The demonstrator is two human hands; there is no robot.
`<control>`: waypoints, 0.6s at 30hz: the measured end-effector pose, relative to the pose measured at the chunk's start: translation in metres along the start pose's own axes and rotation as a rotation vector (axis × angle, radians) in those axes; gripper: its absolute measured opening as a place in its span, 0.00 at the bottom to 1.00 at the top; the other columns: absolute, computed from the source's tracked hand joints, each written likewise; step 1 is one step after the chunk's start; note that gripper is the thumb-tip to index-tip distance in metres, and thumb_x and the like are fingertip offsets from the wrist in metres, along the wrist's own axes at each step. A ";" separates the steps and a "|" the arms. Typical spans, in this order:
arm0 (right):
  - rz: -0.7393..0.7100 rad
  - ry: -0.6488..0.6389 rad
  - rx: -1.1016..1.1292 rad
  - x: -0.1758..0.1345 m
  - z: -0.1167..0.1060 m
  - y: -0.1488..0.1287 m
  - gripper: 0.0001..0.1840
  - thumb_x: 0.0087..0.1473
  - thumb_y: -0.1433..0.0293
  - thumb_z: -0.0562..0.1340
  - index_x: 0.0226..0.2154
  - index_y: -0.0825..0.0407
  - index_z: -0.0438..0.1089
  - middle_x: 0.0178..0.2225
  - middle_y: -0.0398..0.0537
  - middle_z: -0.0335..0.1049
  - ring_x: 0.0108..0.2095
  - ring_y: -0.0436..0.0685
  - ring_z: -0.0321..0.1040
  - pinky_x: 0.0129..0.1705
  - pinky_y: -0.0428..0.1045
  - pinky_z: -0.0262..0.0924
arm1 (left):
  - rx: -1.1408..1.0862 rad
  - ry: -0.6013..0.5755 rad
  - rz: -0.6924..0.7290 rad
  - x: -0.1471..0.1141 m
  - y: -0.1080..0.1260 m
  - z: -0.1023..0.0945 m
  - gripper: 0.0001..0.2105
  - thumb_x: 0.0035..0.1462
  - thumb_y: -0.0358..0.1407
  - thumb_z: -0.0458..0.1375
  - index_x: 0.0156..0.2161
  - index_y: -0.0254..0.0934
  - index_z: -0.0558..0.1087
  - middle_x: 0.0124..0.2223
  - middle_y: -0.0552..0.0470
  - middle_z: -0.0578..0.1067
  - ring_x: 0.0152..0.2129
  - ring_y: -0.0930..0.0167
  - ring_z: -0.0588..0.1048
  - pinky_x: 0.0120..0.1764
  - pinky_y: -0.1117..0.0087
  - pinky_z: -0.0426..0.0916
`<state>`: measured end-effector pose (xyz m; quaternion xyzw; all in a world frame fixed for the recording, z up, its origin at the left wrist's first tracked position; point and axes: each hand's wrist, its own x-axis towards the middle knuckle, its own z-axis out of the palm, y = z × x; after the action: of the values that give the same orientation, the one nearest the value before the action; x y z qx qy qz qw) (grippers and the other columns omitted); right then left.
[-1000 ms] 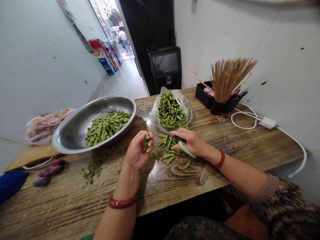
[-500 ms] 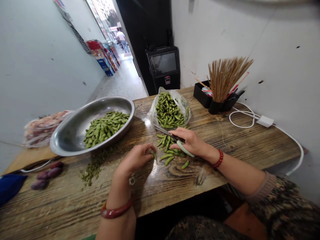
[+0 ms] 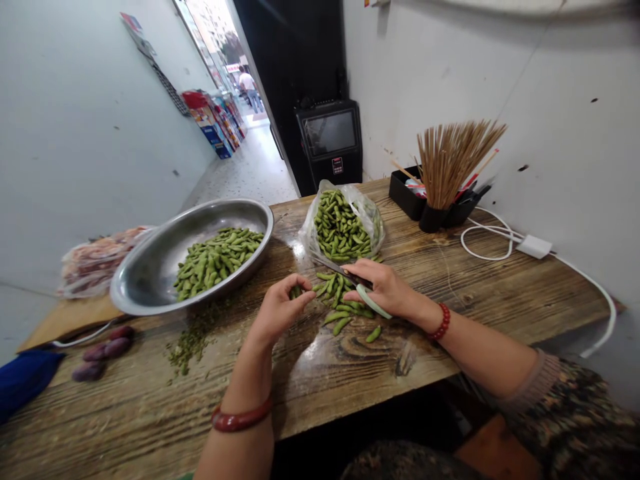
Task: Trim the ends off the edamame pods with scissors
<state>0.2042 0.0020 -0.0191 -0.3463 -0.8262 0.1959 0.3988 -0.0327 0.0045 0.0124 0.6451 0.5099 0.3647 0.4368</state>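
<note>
My left hand (image 3: 283,303) is closed on an edamame pod (image 3: 296,291), partly hidden by the fingers. My right hand (image 3: 383,287) grips scissors (image 3: 373,301) with pale green handles, their blades pointing left toward the plastic bag. Loose edamame pods (image 3: 340,313) lie on the wooden table under and beside the right hand. Just beyond, an open clear plastic bag (image 3: 376,223) is full of pods. At the left stands a wide steel basin (image 3: 145,273) holding a heap of pods (image 3: 215,263). Trimmed green scraps (image 3: 187,350) are scattered in front of the basin.
Several purple plums (image 3: 107,350) and a blue cloth (image 3: 27,380) lie at the left. Behind the basin rests a bag of pale pinkish food (image 3: 100,260). A black holder with wooden skewers (image 3: 447,167) and a white cable with an adapter (image 3: 534,246) occupy the back right.
My left hand has turned and lifted slightly, so the pod's tip no longer hangs down below the fingers. The right hand keeps its hold on the scissors. The view has shifted a little.
</note>
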 end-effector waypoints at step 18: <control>-0.044 -0.089 -0.003 -0.001 0.002 -0.005 0.33 0.48 0.61 0.68 0.55 0.54 0.62 0.39 0.51 0.64 0.37 0.56 0.64 0.40 0.51 0.63 | -0.423 0.066 -0.137 -0.002 0.001 0.017 0.11 0.42 0.35 0.67 0.33 0.35 0.73 0.20 0.60 0.64 0.14 0.81 0.56 0.17 0.78 0.48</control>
<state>0.2008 -0.0024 -0.0175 -0.3194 -0.8510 0.2011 0.3653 -0.0175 -0.0013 0.0074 0.4910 0.4786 0.4538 0.5691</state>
